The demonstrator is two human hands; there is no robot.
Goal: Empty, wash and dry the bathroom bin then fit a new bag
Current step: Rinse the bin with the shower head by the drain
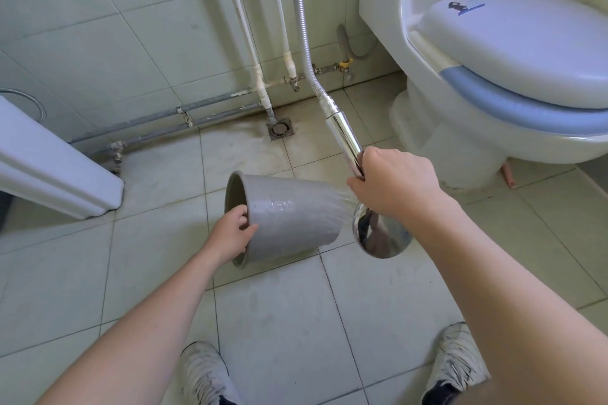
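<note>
The grey bathroom bin (pixel 289 220) is held on its side just above the tiled floor, its open mouth facing left. My left hand (pixel 230 233) grips the rim, fingers hooked inside. My right hand (pixel 394 184) is closed around the chrome shower head (pixel 378 233), which sits to the right of the bin's base. Water sprays from it across the bin's outer wall, which looks wet. The metal hose (pixel 304 29) runs from the handle up the wall.
A white toilet (pixel 493 76) with its lid shut stands at the right. A floor drain (pixel 280 129) lies by the wall pipes (pixel 260 76). A white fixture (pixel 49 161) juts in at left. My two shoes show at the bottom edge.
</note>
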